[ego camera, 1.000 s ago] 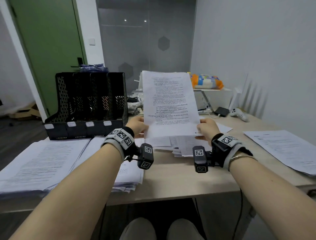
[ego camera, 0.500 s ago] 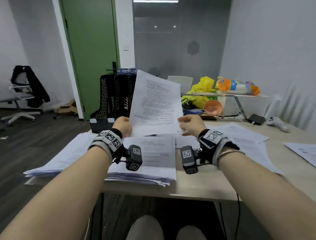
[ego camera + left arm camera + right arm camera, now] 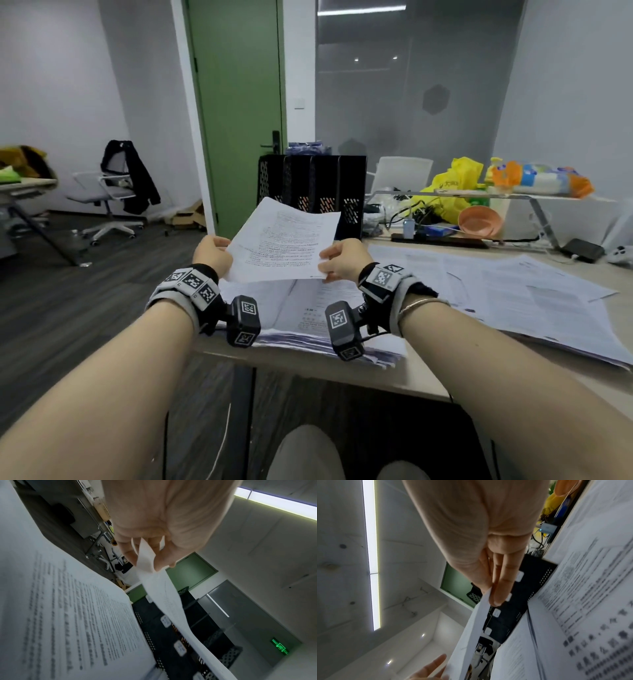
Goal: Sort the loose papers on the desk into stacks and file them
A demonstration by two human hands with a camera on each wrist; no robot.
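Desk [image 3: 394, 373]: bears spread paper stacks [image 3: 513, 301] and, at its far edge, a black file organizer [image 3: 311, 181]. Printed sheet [image 3: 287, 243]: held tilted above the near stack, left hand [image 3: 212, 255] pinching its left edge, right hand [image 3: 342, 260] pinching its right edge.

Open air left of desk edge [image 3: 308, 365], over dark floor. Ahead, black file organizer [image 3: 311, 186] blocking the far side. Printed sheet [image 3: 286, 241] held up between left hand [image 3: 212, 255] and right hand [image 3: 342, 260], screening the organizer's slots. Paper stacks [image 3: 496, 294] covering desk to the right; orange bowl [image 3: 479, 222] and cables crowding the back.
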